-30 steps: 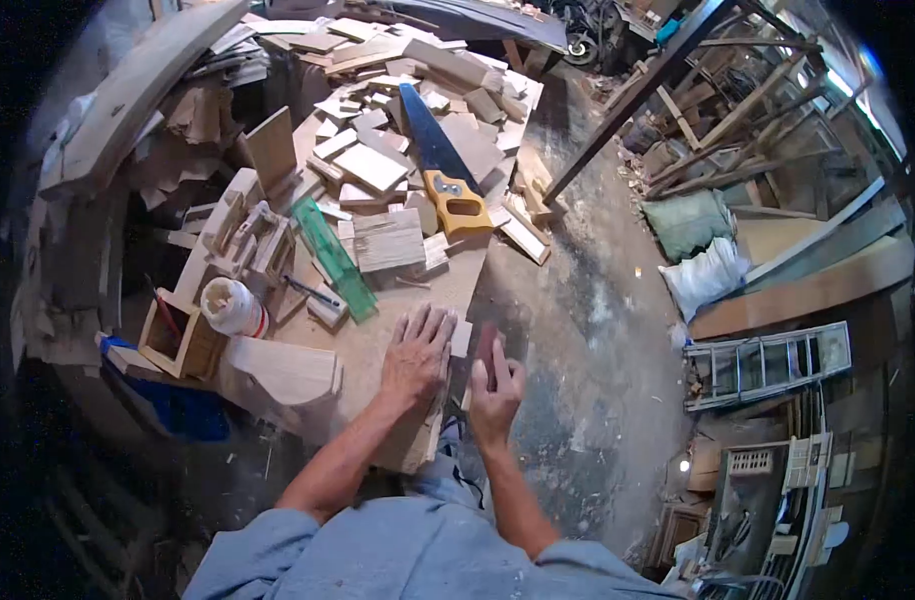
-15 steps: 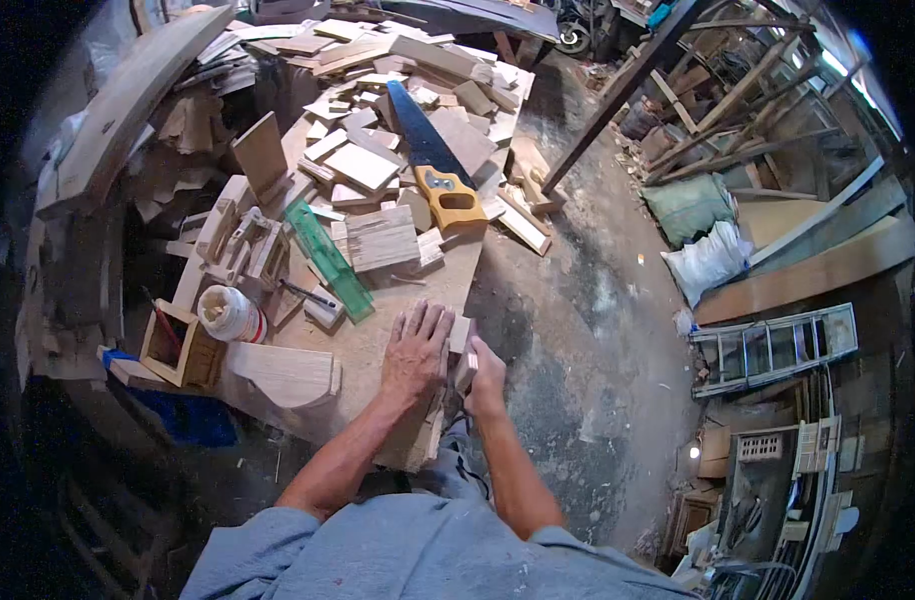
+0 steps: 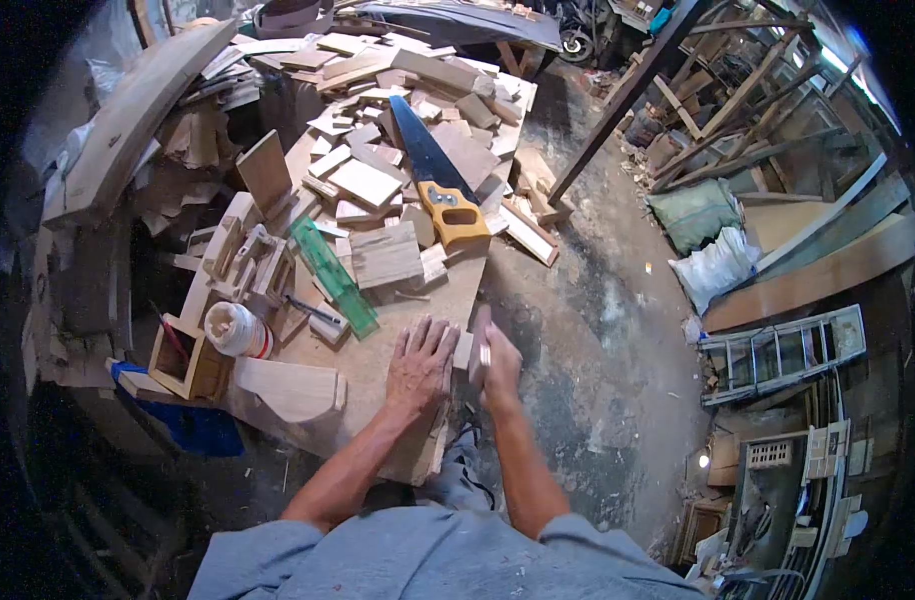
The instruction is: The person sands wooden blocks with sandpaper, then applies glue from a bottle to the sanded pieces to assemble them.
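Observation:
My left hand (image 3: 421,372) lies over a small pale wooden block (image 3: 464,351) at the right edge of the workbench (image 3: 368,385), pinning it down with fingers stretched forward. The end of that block sticks out past the hand, and the rest is hidden beneath it. In my right hand (image 3: 503,372), closed around it, is a flat sanding block (image 3: 481,348) with a brownish face and a layered edge. It stands on edge, right at the wooden block's protruding end. Beyond my left hand are a green plastic strip (image 3: 333,278) and a grained wooden board (image 3: 386,255).
A handsaw (image 3: 438,175) with a yellow handle lies on heaped wood offcuts (image 3: 368,183). To the left stand a white tub (image 3: 236,329), a small wooden box (image 3: 183,355) and a curved-edge board (image 3: 290,388). A ladder (image 3: 783,353) lies on the floor to the right.
My right hand and the sanding block have moved slightly forward and outward along the wooden block's end. My left hand keeps its place on the block. The view has shifted slightly.

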### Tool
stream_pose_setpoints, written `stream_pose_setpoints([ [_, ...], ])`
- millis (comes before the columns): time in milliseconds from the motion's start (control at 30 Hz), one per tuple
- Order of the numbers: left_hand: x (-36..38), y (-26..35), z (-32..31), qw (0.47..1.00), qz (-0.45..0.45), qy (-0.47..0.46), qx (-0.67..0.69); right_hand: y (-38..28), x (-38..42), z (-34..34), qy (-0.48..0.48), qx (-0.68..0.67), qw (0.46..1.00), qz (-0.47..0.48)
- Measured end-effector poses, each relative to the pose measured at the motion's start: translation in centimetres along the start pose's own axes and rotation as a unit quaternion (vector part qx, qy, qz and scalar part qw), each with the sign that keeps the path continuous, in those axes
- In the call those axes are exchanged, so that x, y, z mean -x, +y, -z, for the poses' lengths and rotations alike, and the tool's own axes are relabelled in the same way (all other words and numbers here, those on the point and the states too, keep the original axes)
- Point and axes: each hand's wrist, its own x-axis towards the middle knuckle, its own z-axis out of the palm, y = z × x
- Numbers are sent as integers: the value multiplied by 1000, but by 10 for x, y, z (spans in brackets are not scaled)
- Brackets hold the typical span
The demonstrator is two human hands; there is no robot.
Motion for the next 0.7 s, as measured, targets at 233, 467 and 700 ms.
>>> stream_pose_setpoints([
  [233, 0, 6, 7, 1000, 12, -2, 9, 30, -31, 16, -26, 92, 994, -46],
  [467, -1, 4, 7, 1000, 3, -18, -17, 28, -40, 11, -48, 77, 994, -60],
  [700, 4, 8, 8, 1000, 3, -13, -9, 25, -24, 13, -46, 46, 997, -38],
])
